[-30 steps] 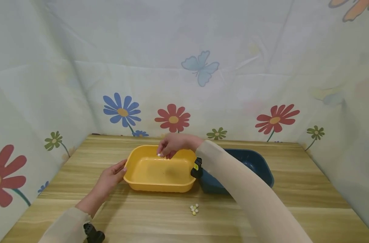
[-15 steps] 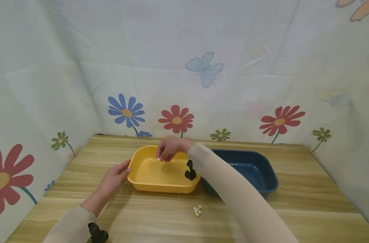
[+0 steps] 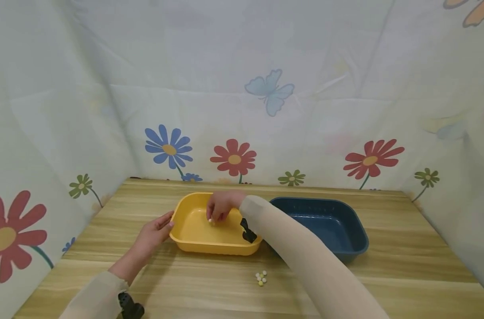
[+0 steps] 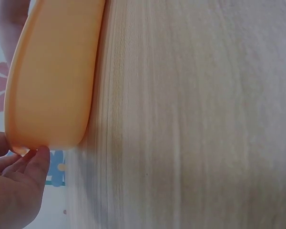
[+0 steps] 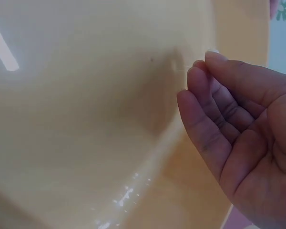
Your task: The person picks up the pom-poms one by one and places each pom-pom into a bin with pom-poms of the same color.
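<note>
My left hand (image 3: 156,230) grips the left rim of a yellow plastic basin (image 3: 218,248). In the left wrist view, the thumb and fingers of the left hand (image 4: 14,186) pinch that rim from both sides. My right hand (image 3: 222,206) is lowered inside the basin, close over its floor, pinching a small white round piece (image 3: 210,220) that looks like a pill. In the right wrist view, the right hand (image 5: 243,114) has its thumb and fingertips drawn together near the basin's inner wall, and the piece is mostly hidden there.
Several small white and yellow round pieces (image 3: 261,279) lie clustered on the wooden table (image 3: 210,288) in front of the basin. A dark blue basin (image 3: 329,226) stands close to the right, partly behind the right sleeve (image 3: 302,248). A flowered cloth (image 3: 210,110) hangs behind.
My right hand has moved down into the yellow basin with the white piece. The left hand keeps its hold on the rim. The head view has shifted slightly.
</note>
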Demonstrator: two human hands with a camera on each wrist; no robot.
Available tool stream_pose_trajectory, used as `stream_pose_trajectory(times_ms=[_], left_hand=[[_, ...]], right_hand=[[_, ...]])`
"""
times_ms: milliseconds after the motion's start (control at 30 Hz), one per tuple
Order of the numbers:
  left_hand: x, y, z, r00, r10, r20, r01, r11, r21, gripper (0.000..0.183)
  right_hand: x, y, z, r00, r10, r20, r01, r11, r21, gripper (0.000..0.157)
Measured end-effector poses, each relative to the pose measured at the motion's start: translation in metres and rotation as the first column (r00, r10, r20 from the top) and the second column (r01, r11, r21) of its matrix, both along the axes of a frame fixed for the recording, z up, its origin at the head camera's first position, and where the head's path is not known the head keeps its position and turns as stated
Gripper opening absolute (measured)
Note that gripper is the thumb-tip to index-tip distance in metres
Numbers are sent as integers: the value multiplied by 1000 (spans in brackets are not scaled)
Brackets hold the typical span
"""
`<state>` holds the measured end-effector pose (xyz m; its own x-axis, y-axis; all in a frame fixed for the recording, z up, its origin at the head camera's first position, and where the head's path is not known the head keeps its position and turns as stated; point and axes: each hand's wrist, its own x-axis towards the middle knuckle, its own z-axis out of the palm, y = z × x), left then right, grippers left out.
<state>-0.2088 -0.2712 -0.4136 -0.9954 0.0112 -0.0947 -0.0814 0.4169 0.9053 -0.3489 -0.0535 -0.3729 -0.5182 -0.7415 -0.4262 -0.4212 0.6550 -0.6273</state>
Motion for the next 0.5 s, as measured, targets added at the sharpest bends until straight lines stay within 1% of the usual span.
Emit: stream_pose_trajectory(times_ms=[133, 267, 500], left_hand=[[1, 0, 1, 1000, -4, 1, 4, 1000, 0, 55], [2, 1, 2, 1000, -3, 9, 3, 1000, 0, 55], [3, 1, 4, 1000, -4, 13, 4, 1000, -8, 55]], right_hand=[[3, -2, -3, 1000, 14, -8, -14, 1000, 21, 12], [7, -4, -4, 1000, 25, -8, -25, 1000, 18, 15], [8, -10, -9, 1000, 3, 7, -4, 1000, 14, 13]])
